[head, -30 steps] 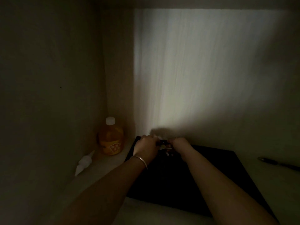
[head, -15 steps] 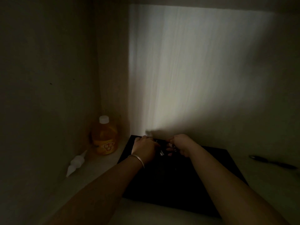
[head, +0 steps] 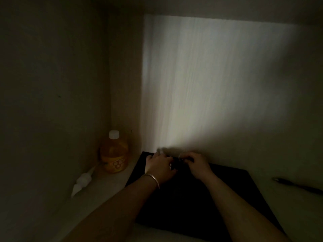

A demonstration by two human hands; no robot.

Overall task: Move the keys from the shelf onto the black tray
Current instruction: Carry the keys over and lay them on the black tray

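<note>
The scene is a dim shelf recess. A black tray [head: 232, 193] lies flat on the shelf floor. Both hands are over its far edge, close together. My left hand [head: 160, 167], with a thin bangle on the wrist, has its fingers curled toward the keys [head: 176, 164], which show only as a small dark cluster with a pale glint between the two hands. My right hand [head: 196, 163] pinches at the same cluster from the right. The keys' shape and whether they rest on the tray are too dark to tell.
An orange bottle with a white cap [head: 114, 152] stands in the back left corner. A small white nozzle bottle [head: 83, 180] lies on its side in front of it. A dark pen [head: 297, 185] lies right of the tray. Walls close in at the left and back.
The hands stay together over the tray's far edge, fingers shifting slightly on the keys. The camera view has tilted a little.
</note>
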